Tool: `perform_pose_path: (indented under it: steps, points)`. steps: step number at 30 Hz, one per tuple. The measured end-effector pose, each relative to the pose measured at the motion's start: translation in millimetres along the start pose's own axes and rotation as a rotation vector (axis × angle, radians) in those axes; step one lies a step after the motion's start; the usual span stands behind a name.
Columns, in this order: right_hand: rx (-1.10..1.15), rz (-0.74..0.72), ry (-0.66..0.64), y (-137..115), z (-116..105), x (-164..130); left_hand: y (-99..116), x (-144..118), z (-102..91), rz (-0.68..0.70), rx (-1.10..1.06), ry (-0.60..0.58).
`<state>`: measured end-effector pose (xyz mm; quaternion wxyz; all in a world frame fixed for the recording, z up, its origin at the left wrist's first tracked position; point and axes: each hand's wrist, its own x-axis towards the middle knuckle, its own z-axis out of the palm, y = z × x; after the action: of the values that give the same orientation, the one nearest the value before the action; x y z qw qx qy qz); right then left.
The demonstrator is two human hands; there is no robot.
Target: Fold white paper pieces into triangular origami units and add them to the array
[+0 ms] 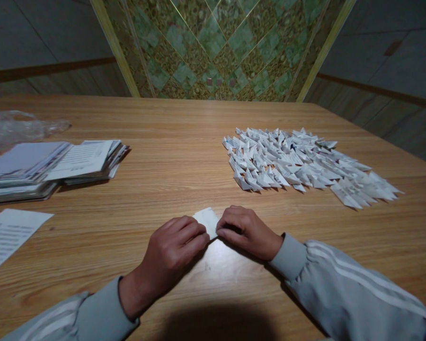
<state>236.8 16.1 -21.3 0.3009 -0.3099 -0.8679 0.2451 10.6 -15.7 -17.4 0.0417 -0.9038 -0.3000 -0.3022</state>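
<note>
1. Small white paper piece [208, 219], thin and flat with one pointed corner showing, lies on the table near the front edge, between both hands.
2. Left hand [170, 253] curled knuckles up, fingertips pressing down on the left edge of the paper piece; closed on it in a pinch.
3. Right hand [246, 231] likewise curled, fingers pinching the paper's right edge; the two hands almost touch.
4. Both sleeves grey, soft knit; right sleeve [355, 284] has pale stripes running along it.
5. Heap of folded paper pieces [298, 163] at right, well apart from the hands: many small white triangular folds with sharp points, printed text visible on some, laid in a loose flat spread.
6. Stack of printed sheets [53, 166] at left, flat, edges uneven, several layers fanned out.
7. Single printed sheet [7, 234] at the left edge, nearer the person, lying flat.
8. Crumpled clear plastic [17, 125] behind the stack, shiny and wrinkled.
9. Table [170, 142]: wood-grain surface, light brown, smooth with slight sheen; dark shadow at the near edge.
10. Room: dim; grey wall panels either side, green diamond-pattern panel [220, 47] with pale gold frame behind the table.
</note>
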Motion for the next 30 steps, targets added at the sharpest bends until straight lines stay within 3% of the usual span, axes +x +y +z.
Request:
perform_pose_path:
  steps: [4,6,13,30]
  points:
    - [0.001,0.133,0.117,-0.5,-2.1,-1.1,0.6,-1.1,0.1,0.004,0.008,0.008]
    - [0.007,0.125,0.137,-1.7,-3.1,-1.5,1.3,-0.6,-0.2,0.008,0.015,0.007]
    - [-0.010,-0.102,0.020,-2.1,3.1,-3.0,2.8,3.4,-2.0,0.017,0.014,-0.002]
    - [-0.011,-0.101,-0.029,-2.7,4.2,-2.8,1.9,-1.2,0.2,0.007,-0.021,-0.007]
